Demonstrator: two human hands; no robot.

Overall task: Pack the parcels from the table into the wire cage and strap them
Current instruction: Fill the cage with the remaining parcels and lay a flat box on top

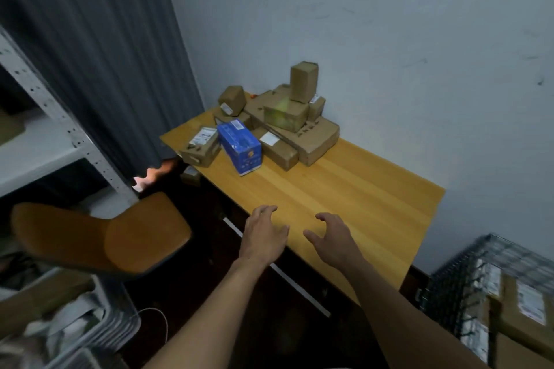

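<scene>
Two empty hands: your left hand (263, 234) and right hand (332, 238) hover, fingers loosely spread. Pickup judged pending: reach twelve o'clock for the blue box (239, 145); wire cage (449, 287) at four o'clock.

1. Left hand (263, 234) and right hand (335, 238): held side by side above the near edge of the worktop (359, 198), fingers (268, 210) loosely curved, nothing gripped.
2. Brown parcels (293, 120): heaped in the far corner against the wall; a blue box (239, 145) is set at the front.
3. Wire cage (458, 287): seen at lower right, beside the worktop, labelled cartons (521, 308) inside.
4. Orange chair (120, 237): seen at left.
</scene>
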